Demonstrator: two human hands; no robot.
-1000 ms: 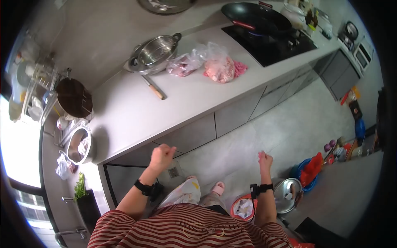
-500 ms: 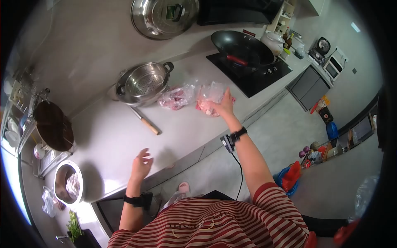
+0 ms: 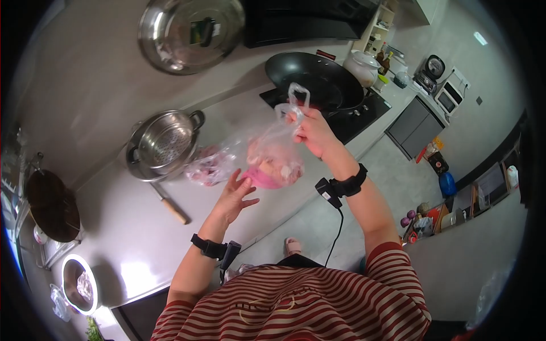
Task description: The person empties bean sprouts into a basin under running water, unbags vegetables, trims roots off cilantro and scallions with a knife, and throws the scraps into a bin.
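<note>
A clear plastic bag of raw meat [image 3: 274,158], with something pink at its bottom, hangs above the counter. My right hand [image 3: 316,133] is closed on the top of this bag, and its handle loops stick up past my fingers. Beside the bag's lower left side is my left hand [image 3: 232,199], palm facing it and fingers apart; whether the fingertips touch the plastic I cannot tell. Behind it a second plastic bag of meat [image 3: 207,169] lies on the counter. Further left, a knife with a wooden handle [image 3: 175,211] rests near the steel steamer pot [image 3: 165,142].
A black wok [image 3: 315,79] sits on the hob [image 3: 372,108] at the back right. A large steel lid [image 3: 190,34] leans against the wall. At the lower left stands a round basin [image 3: 67,284] with something pale inside. A wooden board [image 3: 54,204] stands on a rack.
My right hand has gone from lying on the meat bag to gripping its top, and the bag is lifted. My left hand has moved up and right to the bag's side.
</note>
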